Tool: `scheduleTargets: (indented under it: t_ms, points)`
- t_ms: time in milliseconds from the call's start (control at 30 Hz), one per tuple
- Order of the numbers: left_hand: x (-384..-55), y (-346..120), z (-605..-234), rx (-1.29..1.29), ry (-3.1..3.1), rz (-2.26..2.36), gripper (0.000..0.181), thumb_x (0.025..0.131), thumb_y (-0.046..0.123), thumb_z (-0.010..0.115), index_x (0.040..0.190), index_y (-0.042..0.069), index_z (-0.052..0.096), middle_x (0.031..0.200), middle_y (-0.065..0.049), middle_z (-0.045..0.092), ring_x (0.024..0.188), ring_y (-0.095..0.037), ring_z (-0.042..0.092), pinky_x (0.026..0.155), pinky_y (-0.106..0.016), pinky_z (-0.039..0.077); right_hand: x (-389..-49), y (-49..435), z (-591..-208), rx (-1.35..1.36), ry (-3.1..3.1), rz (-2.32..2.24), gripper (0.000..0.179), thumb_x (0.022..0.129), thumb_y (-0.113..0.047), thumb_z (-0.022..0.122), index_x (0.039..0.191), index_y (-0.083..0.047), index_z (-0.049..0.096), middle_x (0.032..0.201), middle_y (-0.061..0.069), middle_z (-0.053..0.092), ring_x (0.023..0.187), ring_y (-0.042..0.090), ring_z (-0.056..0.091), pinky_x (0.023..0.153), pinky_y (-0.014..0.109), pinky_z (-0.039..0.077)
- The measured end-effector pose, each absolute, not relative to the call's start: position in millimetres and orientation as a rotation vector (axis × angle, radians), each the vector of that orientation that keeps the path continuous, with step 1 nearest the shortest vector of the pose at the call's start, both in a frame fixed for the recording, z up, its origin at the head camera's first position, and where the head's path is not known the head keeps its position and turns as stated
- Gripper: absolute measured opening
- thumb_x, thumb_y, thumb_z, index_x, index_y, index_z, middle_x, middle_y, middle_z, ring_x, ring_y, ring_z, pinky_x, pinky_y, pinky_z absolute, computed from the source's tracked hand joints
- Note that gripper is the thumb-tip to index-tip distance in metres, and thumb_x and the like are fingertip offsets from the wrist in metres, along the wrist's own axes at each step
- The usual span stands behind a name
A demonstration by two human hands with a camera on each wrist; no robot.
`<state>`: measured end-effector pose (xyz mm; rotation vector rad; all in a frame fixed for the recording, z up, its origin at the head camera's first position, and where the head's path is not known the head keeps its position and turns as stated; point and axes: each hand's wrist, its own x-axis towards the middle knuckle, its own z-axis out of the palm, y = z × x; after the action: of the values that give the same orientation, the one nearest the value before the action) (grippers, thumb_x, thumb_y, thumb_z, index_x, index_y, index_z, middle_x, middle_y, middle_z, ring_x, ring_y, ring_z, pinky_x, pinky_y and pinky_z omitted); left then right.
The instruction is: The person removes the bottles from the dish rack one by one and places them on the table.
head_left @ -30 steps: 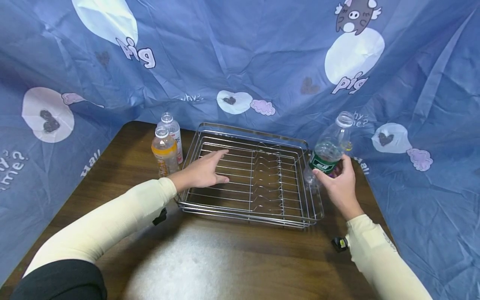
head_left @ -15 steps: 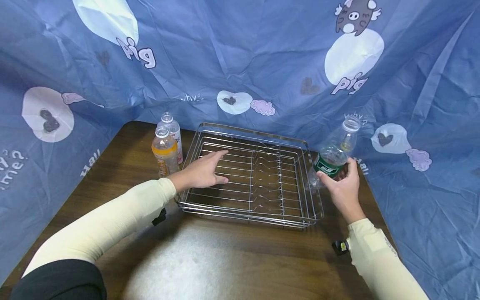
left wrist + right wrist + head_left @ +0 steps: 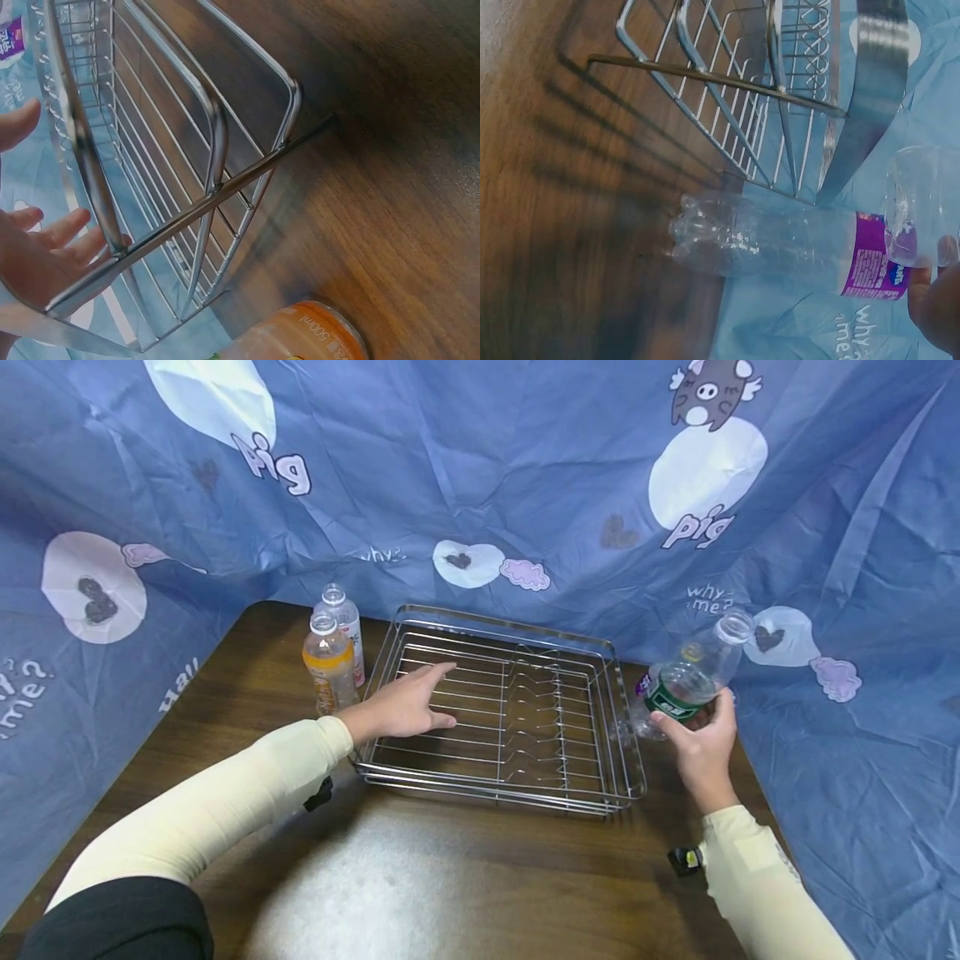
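Observation:
My right hand [image 3: 705, 747] grips a clear plastic bottle [image 3: 678, 695] with a green label, its uncapped neck leaning to the right, beyond the rack's right side. Behind it, a clear bottle with a purple label [image 3: 877, 255] stands on the table, partly hidden in the head view. In the right wrist view the held bottle's clear base [image 3: 921, 202] is off the table. A wire dish rack [image 3: 498, 792] sits mid-table. Over its left side my left hand [image 3: 405, 703] lies with fingers extended and thumb apart, holding nothing; whether it touches the wires I cannot tell.
Left of the rack stand two uncapped bottles, one with an orange label [image 3: 330, 672] and one with a white and pink label [image 3: 354, 631] behind it. A blue patterned cloth [image 3: 480, 485] hangs behind and beside the brown wooden table [image 3: 480, 877].
My right hand has moved rightward and slightly nearer with the green-label bottle, which tilts more. More of the purple-label bottle shows. My left hand stays in place.

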<state>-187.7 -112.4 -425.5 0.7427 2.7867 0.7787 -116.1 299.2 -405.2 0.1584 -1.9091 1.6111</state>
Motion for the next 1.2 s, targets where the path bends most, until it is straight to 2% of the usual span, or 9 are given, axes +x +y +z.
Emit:
scheduleTargets:
  t_ms: [333, 633, 833, 1033, 1200]
  points:
    - [-189, -114, -428, 0.735, 2.788, 0.787, 0.096, 0.085, 0.04, 0.079, 0.16, 0.013, 0.025, 0.147, -0.018, 0.05, 0.131, -0.039, 0.05, 0.109, -0.057, 0.04, -114, 302, -411, 0.129, -1.816, 1.665, 0.065, 0.07, 0.023, 0.072, 0.127, -0.001, 0.052, 0.116, 0.008, 0.061, 0.099, 0.016, 0.062, 0.084, 0.019, 0.053]
    - [-189, -116, -429, 0.735, 2.796, 0.784, 0.096, 0.085, 0.042, 0.079, 0.159, 0.012, 0.026, 0.145, -0.018, 0.052, 0.13, -0.04, 0.051, 0.108, -0.056, 0.041, -112, 308, -423, 0.088, -1.82, 1.689, 0.067, 0.071, 0.024, 0.072, 0.129, 0.0, 0.051, 0.12, 0.008, 0.058, 0.105, 0.018, 0.061, 0.086, 0.019, 0.053]
    - [-188, -116, -429, 0.732, 2.798, 0.785, 0.096, 0.085, 0.042, 0.079, 0.159, 0.011, 0.027, 0.143, -0.018, 0.054, 0.13, -0.04, 0.051, 0.109, -0.056, 0.04, -110, 312, -436, 0.006, -1.883, 1.616, 0.068, 0.07, 0.025, 0.073, 0.131, 0.003, 0.05, 0.119, 0.002, 0.058, 0.107, 0.014, 0.057, 0.088, 0.017, 0.049]
    - [-187, -116, -427, 0.726, 2.794, 0.79, 0.095, 0.086, 0.041, 0.079, 0.159, 0.012, 0.026, 0.143, -0.017, 0.055, 0.131, -0.04, 0.051, 0.109, -0.057, 0.04, -98, 302, -431, -0.033, -1.989, 1.502, 0.07, 0.07, 0.022, 0.074, 0.133, 0.016, 0.044, 0.118, 0.0, 0.057, 0.108, 0.011, 0.055, 0.092, 0.015, 0.046]
    - [-187, -116, -427, 0.726, 2.788, 0.795, 0.094, 0.086, 0.04, 0.079, 0.159, 0.012, 0.026, 0.142, -0.017, 0.057, 0.131, -0.04, 0.05, 0.11, -0.056, 0.039, -90, 294, -428, -0.111, -2.105, 1.395, 0.063, 0.072, 0.014, 0.077, 0.128, 0.014, 0.047, 0.111, -0.011, 0.056, 0.105, 0.003, 0.053, 0.092, 0.015, 0.043]
